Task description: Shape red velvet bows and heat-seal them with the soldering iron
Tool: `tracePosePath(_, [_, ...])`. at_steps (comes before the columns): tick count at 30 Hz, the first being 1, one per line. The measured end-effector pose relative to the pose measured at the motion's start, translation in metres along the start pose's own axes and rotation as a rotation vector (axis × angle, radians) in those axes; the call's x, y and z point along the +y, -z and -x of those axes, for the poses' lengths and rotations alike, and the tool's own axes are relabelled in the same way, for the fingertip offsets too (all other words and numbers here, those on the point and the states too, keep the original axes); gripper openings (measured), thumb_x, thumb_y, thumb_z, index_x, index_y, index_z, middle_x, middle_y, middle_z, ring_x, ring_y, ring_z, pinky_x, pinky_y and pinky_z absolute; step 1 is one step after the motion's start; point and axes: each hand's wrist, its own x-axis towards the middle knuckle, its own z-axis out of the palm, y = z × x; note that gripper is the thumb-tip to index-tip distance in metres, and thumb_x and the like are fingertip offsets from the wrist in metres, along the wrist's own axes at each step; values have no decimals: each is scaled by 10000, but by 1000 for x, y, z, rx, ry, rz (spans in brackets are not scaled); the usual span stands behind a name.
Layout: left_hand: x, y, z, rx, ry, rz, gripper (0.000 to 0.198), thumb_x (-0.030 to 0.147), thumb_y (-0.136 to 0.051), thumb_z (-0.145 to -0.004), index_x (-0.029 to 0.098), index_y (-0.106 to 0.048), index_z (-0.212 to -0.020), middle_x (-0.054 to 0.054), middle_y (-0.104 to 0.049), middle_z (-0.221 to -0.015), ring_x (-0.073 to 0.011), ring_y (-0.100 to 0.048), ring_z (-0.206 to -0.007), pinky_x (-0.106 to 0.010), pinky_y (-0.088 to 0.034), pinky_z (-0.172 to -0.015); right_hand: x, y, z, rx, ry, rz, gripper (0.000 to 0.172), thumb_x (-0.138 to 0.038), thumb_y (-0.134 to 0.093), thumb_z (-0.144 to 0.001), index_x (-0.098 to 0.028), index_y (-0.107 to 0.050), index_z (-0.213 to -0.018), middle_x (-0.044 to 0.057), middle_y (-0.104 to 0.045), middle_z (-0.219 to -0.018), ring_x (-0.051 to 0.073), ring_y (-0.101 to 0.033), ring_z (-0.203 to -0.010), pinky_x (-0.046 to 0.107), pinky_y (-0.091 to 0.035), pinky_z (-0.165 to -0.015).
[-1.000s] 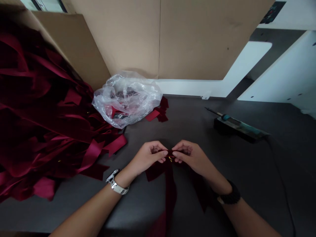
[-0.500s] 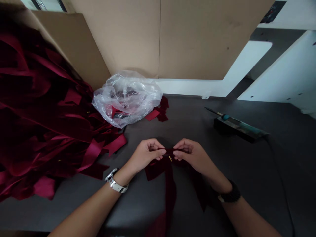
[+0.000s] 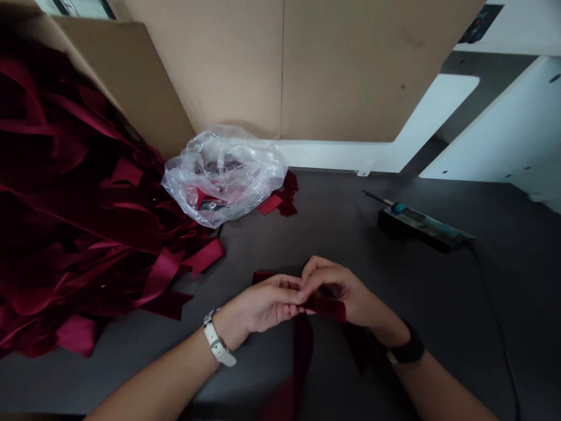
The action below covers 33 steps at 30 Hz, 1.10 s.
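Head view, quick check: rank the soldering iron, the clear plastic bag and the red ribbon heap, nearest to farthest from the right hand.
From the right hand, which pinches the dark red ribbon:
1. Soldering iron, on its stand, ahead to the right.
2. Clear plastic bag, ahead to the left, against the cardboard.
3. Red ribbon heap, at the far left.

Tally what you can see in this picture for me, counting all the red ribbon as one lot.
Hands: 2 (left hand, right hand)
Wrist wear: 2 (white watch, black wristband)
Bags: 1 (clear plastic bag)
Tools: 1 (soldering iron)
Ribbon lots: 1 (red ribbon)
Total: 7
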Motion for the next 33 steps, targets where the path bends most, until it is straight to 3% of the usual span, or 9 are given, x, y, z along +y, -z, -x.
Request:
tracePosePath(2, [-2, 1, -2, 38, -30, -11, 282, 132, -829, -581, 89, -626, -772, -4, -627, -619, -32, -569, -512, -100, -448, -511, 4, -4, -2, 87, -9, 21, 27, -202, -740, -788, -214, -717, -791, 14, -562, -817, 113, -559, -716, 230, -451, -647])
tracePosePath(5, [0, 1, -3, 98, -186, -176, 286, 294, -784, -692, 116, -603, -824, -26, -646, -725, -74, -618, -598, -153, -492, -569, 12, -8, -4, 291, -135, -38, 132, -265, -727, -792, -188, -674, -699, 2, -554, -734, 112, -531, -658, 233, -430, -620])
tracePosePath(8, [1, -1, -4, 186, -400, -511, 326, 416, -715, -754, 132, -612, -877, -23, -633, -787, -103, -623, -670, -211, -518, -631, 21, -11, -6, 455, -245, -167, 196, -328, -727, -777, -183, -643, -675, -7, -575, -669, 114, -510, -628, 235, -409, -614])
tracePosePath(12, [-4, 0, -5, 325, -580, -916, 199, 329, -661, -802, 137, -631, -841, 13, -592, -660, -80, -558, -577, -186, -466, -559, 28, -18, -6, 527, -311, -237, 222, -361, -748, -740, -169, -645, -699, -9, -580, -639, 100, -457, -570, 228, -365, -555])
tracePosePath(15, [-6, 2, -6, 328, -586, -976, 227, 325, -554, -871, 135, -611, -761, 12, -578, -610, -76, -547, -522, -180, -457, -510, 30, -23, -7, 554, -318, -270, 251, -364, -752, -734, -163, -617, -669, -35, -504, -571, 83, -402, -513, 219, -320, -505])
tracePosePath(21, [-2, 1, -5, 298, -478, -925, 254, 344, -584, -833, 127, -576, -702, 7, -575, -601, -72, -544, -480, -168, -444, -452, 23, -21, -9, 731, -300, -330, 396, -404, -787, -684, -176, -481, -579, -59, -423, -509, 68, -358, -455, 211, -263, -451])
tracePosePath(28, [2, -3, -3, 251, -438, -844, 306, 414, -629, -803, 125, -588, -711, 5, -577, -613, -64, -534, -492, -161, -433, -459, 22, -13, -8, 687, -307, -269, 405, -433, -761, -713, -178, -472, -587, -57, -437, -504, 69, -381, -459, 205, -284, -457])
tracePosePath(33, [4, -3, -2, 229, -446, -795, 349, 461, -651, -782, 125, -596, -710, 4, -573, -620, -65, -525, -492, -170, -431, -461, 20, -7, -5, 452, -341, -200, 227, -371, -728, -750, -173, -629, -801, -15, -582, -671, 91, -481, -561, 213, -369, -525])
